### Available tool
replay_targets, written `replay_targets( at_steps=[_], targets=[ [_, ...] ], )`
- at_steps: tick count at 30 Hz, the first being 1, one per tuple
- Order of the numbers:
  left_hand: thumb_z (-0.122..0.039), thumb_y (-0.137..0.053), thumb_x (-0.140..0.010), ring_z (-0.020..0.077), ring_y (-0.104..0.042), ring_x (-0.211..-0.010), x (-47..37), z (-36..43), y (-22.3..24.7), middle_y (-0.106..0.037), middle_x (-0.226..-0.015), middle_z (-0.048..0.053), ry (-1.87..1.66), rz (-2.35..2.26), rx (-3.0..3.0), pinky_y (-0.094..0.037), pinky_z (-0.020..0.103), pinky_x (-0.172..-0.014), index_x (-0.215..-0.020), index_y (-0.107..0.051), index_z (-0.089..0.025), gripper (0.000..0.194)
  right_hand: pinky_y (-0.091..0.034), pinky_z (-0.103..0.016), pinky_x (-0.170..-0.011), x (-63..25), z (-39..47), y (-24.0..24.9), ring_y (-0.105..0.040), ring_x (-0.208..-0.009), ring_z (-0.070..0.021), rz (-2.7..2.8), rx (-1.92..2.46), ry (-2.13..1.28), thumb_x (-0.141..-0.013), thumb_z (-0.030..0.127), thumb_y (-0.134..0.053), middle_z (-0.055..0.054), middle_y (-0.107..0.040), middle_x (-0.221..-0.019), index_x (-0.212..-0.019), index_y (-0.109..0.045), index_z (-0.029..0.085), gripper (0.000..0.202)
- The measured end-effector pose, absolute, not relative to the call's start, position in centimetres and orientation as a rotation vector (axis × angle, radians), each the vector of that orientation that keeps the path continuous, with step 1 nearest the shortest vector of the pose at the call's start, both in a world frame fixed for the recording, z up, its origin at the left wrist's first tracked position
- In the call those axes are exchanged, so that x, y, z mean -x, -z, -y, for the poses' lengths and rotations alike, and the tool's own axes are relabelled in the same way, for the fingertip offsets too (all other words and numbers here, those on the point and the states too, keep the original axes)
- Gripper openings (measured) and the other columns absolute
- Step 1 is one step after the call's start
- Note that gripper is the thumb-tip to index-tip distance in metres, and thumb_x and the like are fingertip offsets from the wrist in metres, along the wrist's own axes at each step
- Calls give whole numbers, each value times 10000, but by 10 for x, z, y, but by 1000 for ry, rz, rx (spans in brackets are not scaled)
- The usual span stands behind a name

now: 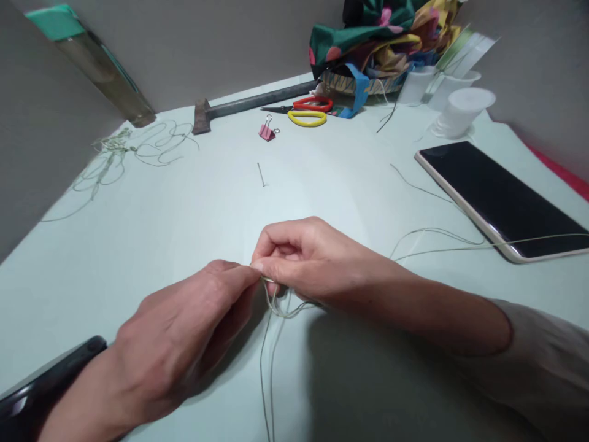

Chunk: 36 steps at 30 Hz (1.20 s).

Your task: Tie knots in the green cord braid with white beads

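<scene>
Filling the near foreground with a bare left hand [179, 331], touching a bare right hand [299, 255] at the fingertips. Showing behind, on a pale, smooth tabletop [207, 209], a round woven basket [335, 84] heaped with multicoloured printed cloth [359, 31] and, at far left, a tall, see-through brownish box [101, 77] with a green top, contents too murky to make out. Pinching thin, pale-green cord [281, 315] between right thumb and forefinger, showing loops just below the fingertips. Pointing left fingers at the same spot, leaving any grip there impossible to tell.
</scene>
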<state>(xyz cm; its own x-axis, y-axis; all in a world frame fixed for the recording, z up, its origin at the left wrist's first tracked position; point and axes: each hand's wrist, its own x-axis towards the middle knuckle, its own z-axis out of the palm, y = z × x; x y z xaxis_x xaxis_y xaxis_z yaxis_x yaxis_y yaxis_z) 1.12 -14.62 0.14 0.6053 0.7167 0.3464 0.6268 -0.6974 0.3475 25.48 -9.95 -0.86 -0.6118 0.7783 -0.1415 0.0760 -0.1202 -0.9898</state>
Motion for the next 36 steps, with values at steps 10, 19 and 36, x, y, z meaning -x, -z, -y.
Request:
replay_targets(
  at_steps=[10, 19, 36],
  targets=[
    [-188, -600, -1119, 47, -671, -553, -27, 141, -6, -794, -800, -98, -852, -1273, -2669, -525, 121, -601, -1075, -695, -291, 147, -380, -259, -607, -264, 95, -21, -567, -644, -96, 1672, 1087, -1845, -1057, 250, -695, 78, -612, -679, -921, -744, 207, 151],
    [-241, -616, -1071, 83, -606, -488, -26, 132, -6, -721, -682, -116, -799, -1270, -2400, -471, 125, -487, -971, -709, -328, 162, -476, -311, -808, -264, 100, -11, -694, -920, -152, 1874, 1034, -1302, -1051, 200, -679, 23, -776, -939, -876, -810, 225, 220],
    [-291, -672, -931, 92, -525, -471, -39, 121, -19, -712, -621, -43, -747, -1330, -1844, -416, 134, -398, -815, -791, -240, 174, -300, -312, -587, -264, 117, -26, -366, -551, -95, 1872, 1096, -1279, -998, 126, -630, 81, -478, -604, -766, -650, 235, 257]
  ],
)
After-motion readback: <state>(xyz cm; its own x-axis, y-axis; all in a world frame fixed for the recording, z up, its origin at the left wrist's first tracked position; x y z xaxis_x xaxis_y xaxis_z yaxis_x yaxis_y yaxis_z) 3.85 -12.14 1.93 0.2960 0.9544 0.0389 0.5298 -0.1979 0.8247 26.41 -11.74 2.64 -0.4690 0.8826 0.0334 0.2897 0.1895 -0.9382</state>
